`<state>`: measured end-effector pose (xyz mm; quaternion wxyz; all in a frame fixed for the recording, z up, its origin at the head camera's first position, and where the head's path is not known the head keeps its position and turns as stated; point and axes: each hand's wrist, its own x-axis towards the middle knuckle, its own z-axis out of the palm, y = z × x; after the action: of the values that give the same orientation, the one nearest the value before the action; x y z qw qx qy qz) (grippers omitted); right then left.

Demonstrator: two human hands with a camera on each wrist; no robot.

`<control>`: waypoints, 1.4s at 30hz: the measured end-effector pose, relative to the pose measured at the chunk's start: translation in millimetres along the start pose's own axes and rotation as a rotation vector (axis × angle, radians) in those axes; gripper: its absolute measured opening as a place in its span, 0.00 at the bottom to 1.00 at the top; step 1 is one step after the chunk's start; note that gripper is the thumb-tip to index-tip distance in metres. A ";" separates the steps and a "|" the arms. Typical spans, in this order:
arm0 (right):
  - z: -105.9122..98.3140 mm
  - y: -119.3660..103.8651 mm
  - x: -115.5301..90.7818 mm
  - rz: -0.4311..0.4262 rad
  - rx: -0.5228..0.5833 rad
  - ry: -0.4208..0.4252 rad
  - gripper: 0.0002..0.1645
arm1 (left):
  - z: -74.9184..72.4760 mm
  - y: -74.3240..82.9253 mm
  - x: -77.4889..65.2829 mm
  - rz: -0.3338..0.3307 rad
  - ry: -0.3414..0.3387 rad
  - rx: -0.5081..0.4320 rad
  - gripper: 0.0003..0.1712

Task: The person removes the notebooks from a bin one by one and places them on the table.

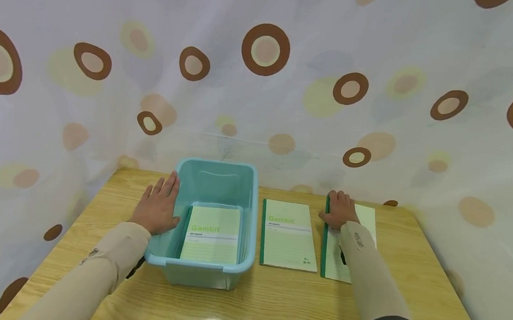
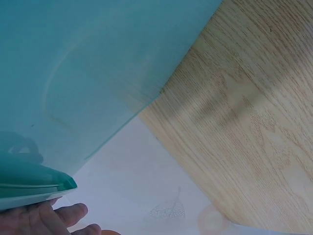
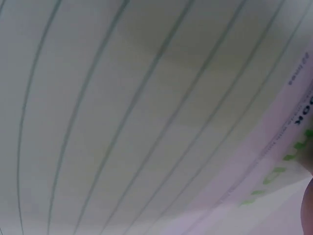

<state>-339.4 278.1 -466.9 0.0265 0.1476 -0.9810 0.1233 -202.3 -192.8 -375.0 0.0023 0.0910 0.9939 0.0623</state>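
Note:
A light blue plastic bin stands left of centre, and a pale green notebook marked "Gambit" lies inside it. My left hand rests on the bin's left rim with straight fingers, the thumb reaching over the edge. In the left wrist view its fingers show beside the rim. On the right, my right hand lies across the upper left of another notebook with a green spine, its thumb out past the spine. The right wrist view is filled by that notebook's lined cover; most of the hand is hidden there.
A second "Gambit" notebook lies flat between the bin and my right hand. Everything stands on a light wooden table. A white curtain with brown ring patterns hangs behind the table and along both sides.

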 end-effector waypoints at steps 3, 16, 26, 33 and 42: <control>5.7 1.4 3.6 -0.007 0.021 -0.016 0.32 | -0.5 -0.2 0.0 0.001 -0.002 0.001 0.53; 27.9 13.4 15.0 0.036 0.079 -0.086 0.29 | -1.3 0.8 0.2 -0.004 -0.012 0.003 0.52; 28.4 6.5 13.1 0.079 0.102 -0.141 0.36 | 0.2 0.0 0.1 -0.003 -0.002 0.000 0.52; 17.7 -6.4 10.2 0.081 0.098 -0.105 0.33 | -1.5 0.5 -1.3 0.004 -0.006 0.004 0.52; -36.5 -72.6 22.8 0.084 0.187 -0.051 0.33 | -0.8 0.2 -1.2 0.005 -0.011 -0.009 0.52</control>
<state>-339.2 213.6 -412.6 -0.0178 0.1113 -0.9708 0.2117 -201.1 -193.0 -374.2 0.0079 0.0940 0.9933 0.0660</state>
